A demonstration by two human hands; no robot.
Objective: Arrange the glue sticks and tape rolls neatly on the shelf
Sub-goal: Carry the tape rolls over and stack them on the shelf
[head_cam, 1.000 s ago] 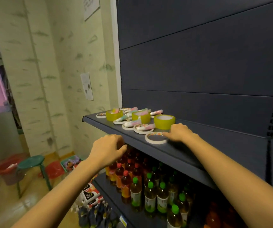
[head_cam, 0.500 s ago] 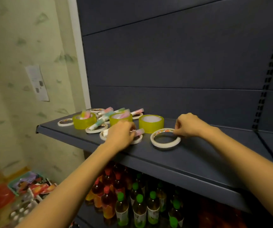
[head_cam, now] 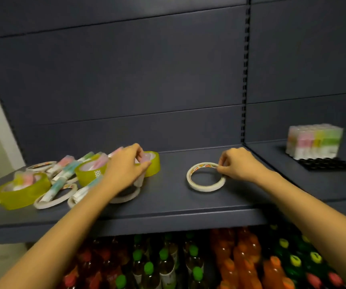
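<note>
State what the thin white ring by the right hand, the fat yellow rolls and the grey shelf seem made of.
Thin white tape ring: paper-like matte tape, opaque, printed cardboard-looking inner core. Fat yellow tape rolls: glossy translucent plastic film; light shows through. Dark grey shelf: probably painted metal, smooth satin sheen, thin folded front edge.

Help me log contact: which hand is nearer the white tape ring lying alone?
Right. The right hand pinches the white tape ring at its rim; the left hand holds a glue stick well to its left.

Left hand [head_cam: 126, 166], right hand [head_cam: 237, 163]: both curled.
</note>
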